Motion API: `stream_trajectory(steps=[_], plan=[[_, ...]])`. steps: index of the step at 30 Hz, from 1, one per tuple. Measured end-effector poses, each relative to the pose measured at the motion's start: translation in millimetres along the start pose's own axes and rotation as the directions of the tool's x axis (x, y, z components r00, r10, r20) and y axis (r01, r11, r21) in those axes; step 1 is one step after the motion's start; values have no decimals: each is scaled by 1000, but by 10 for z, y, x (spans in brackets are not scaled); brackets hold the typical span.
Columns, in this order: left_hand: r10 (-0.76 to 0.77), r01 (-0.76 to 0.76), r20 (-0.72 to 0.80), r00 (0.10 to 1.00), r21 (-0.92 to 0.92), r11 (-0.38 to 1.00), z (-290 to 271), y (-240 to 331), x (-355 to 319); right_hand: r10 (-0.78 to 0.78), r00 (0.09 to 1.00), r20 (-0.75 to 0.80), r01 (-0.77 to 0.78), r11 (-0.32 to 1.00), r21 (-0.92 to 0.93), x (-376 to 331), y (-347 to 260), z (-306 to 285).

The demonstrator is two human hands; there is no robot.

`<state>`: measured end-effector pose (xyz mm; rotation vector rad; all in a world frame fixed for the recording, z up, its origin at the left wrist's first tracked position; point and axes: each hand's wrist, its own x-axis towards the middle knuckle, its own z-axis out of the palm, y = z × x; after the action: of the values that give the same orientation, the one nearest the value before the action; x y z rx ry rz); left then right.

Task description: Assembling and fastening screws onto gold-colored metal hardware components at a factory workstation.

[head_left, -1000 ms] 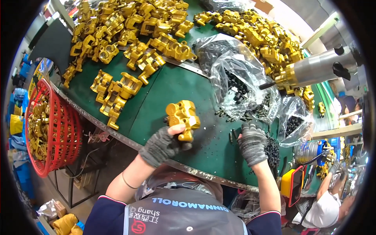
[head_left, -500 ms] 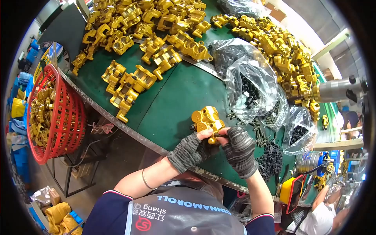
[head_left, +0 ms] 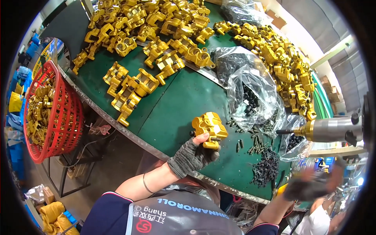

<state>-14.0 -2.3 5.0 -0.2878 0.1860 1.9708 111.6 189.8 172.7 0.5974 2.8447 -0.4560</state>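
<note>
A gold brake caliper [head_left: 210,124] is gripped in my left hand [head_left: 190,156], above the near edge of the green table. My thumb presses on its side, and the other fingers are mostly hidden beneath it. A small dark pin [head_left: 215,139] shows at the caliper's near end. My right hand [head_left: 313,185] is off to the far right, past the table's edge and below a grey power driver [head_left: 337,129]. Motion smears its fingers, so I cannot tell whether it holds anything. Both hands wear dark grey fingerless gloves.
Piles of gold calipers [head_left: 137,19] cover the table's back. Plastic bags of black parts [head_left: 254,98] lie mid-right, with loose dark pins [head_left: 256,143] and black clips [head_left: 265,166] nearer. A red basket [head_left: 56,113] of gold parts stands left. Another person's white sleeve [head_left: 318,221] shows lower right.
My right hand has left the caliper and swung far to the right. The left hand still holds the caliper in nearly the same place. The driver appears lower in view.
</note>
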Motion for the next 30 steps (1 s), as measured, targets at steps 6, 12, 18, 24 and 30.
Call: stream_trajectory(steps=[6,12,18,24,30], plan=[[9,-8,15,1000,-51,999,72,11,45,-11,681,-732,729,102,676,710,130,-296],[49,-45,29,998,-111,993,95,21,40,-240,687,-686,539,-465,702,892,-555,-38],[5,8,65,998,-189,982,50,-23,20,-305,689,-657,507,-445,738,918,-825,194],[-1,42,141,990,-289,956,63,-85,44,-315,701,-641,499,-426,755,889,-743,260],[-74,82,37,997,-317,945,97,-27,32,-465,485,-741,584,-459,670,920,-579,-9]])
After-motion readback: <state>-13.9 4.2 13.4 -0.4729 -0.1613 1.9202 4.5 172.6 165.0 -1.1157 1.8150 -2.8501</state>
